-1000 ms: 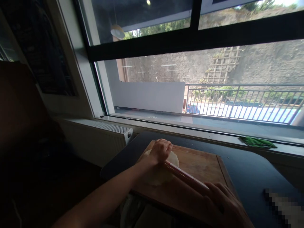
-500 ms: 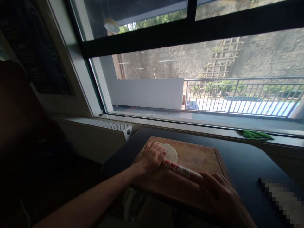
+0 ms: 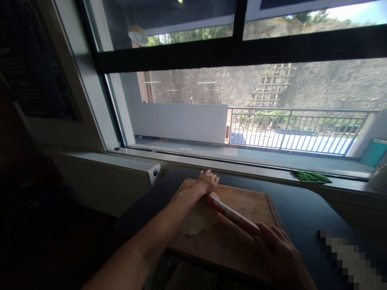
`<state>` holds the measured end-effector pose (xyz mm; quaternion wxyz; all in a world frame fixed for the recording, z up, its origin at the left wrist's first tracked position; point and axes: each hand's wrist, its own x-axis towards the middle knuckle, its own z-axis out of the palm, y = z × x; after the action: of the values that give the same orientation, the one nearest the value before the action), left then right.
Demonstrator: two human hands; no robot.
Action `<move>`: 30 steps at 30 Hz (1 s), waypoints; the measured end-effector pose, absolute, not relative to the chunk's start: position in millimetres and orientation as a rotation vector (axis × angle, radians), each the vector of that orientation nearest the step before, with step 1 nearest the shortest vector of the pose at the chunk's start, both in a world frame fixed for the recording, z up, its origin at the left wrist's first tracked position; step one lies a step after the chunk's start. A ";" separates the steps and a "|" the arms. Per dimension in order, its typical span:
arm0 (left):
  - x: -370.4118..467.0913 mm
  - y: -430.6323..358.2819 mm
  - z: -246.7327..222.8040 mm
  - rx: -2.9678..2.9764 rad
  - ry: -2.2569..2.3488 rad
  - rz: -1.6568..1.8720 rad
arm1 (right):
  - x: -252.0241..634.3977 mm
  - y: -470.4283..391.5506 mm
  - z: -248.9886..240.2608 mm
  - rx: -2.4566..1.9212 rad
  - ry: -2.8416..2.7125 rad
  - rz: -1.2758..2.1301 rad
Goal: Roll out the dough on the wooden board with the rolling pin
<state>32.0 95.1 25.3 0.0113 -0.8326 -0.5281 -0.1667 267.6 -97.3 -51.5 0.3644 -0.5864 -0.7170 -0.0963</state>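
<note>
A flat sheet of pale dough (image 3: 199, 219) lies on the wooden board (image 3: 250, 201), partly covered by my left forearm. Across it runs a slim rolling pin (image 3: 234, 215) with a red and white printed wrap. My left hand (image 3: 208, 182) is over the pin's far left end, near the board's back edge, with its fingers bent. At the near right end, my right hand (image 3: 273, 243) is closed around the pin, its fingers dim in shadow. Both ends of the pin are hidden under my hands.
The board rests on a dark table (image 3: 302, 205) below a wide window. A green cloth (image 3: 311, 177) lies on the sill, and a white radiator (image 3: 130, 163) stands at the left. A pixelated patch (image 3: 347, 251) covers something on the table's right side.
My left hand and the pin's far end have moved forward toward the board's back edge. More dough shows on the near side of the pin. The view has shifted slightly right and up.
</note>
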 end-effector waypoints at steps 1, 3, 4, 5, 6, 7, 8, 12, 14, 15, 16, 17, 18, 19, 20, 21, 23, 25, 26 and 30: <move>27.9 87.2 24.1 -2.609 -1.633 -0.517 | 267.0 -98.0 -51.9 -1.500 -1.854 -0.243; 13.1 62.1 21.6 -2.654 -1.570 -0.499 | 267.0 -99.6 -51.3 -1.474 -1.890 -0.228; 3.8 46.5 20.8 -2.683 -1.533 -0.481 | 267.4 -100.4 -50.2 -1.453 -1.920 -0.218; -5.6 30.3 20.6 -2.721 -1.457 -0.475 | 268.0 -101.3 -48.8 -1.430 -1.952 -0.207; -14.4 15.0 20.9 -2.759 -1.401 -0.447 | 268.5 -102.2 -47.0 -1.410 -1.979 -0.194; -21.5 2.2 21.6 -2.773 -1.394 -0.424 | 268.9 -103.1 -45.1 -1.396 -2.004 -0.178; -26.5 -7.1 22.4 -2.783 -1.391 -0.399 | 269.0 -103.9 -43.0 -1.390 -2.026 -0.158; -21.1 2.0 21.8 -2.759 -1.449 -0.342 | 267.7 -105.3 -37.7 -1.432 -2.025 -0.120; -6.5 29.0 19.8 -2.727 -1.508 -0.367 | 267.9 -103.9 -38.5 -1.477 -1.962 -0.144; 2.3 44.7 19.1 -2.712 -1.549 -0.383 | 268.6 -102.8 -39.7 -1.504 -1.926 -0.158; 11.4 60.2 19.0 -2.697 -1.592 -0.400 | 269.8 -101.5 -41.1 -1.525 -1.902 -0.166; 20.3 74.6 19.2 -2.686 -1.632 -0.415 | 271.2 -100.2 -42.7 -1.538 -1.890 -0.174; 28.5 87.1 19.8 -2.673 -1.669 -0.428 | 272.8 -99.0 -44.2 -1.544 -1.893 -0.180; 35.4 97.1 20.4 -2.663 -1.700 -0.435 | 274.3 -98.1 -45.4 -1.543 -1.910 -0.184; 40.5 104.2 20.8 -2.656 -1.725 -0.435 | 275.4 -97.6 -46.3 -1.540 -1.932 -0.184; 43.4 108.3 20.8 -2.657 -1.744 -0.426 | 276.1 -97.6 -46.7 -1.536 -1.952 -0.183; 41.1 107.3 19.6 -2.689 -1.756 -0.366 | 275.4 -98.9 -46.1 -1.551 -1.948 -0.187; 28.5 95.6 17.5 -2.745 -1.750 -0.266 | 272.6 -101.7 -43.2 -1.563 -1.929 -0.191; 19.5 86.8 16.6 -2.767 -1.746 -0.221 | 270.8 -103.5 -40.8 -1.554 -1.935 -0.184; -14.8 49.1 16.4 -2.806 -1.739 -0.139 | 264.2 -109.8 -29.6 -1.459 -2.021 -0.111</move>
<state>-14.8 49.1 16.4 -0.0811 -0.8464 -0.5247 -0.0418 264.2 -109.8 -29.6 0.3179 -0.5544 -0.7680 -0.0421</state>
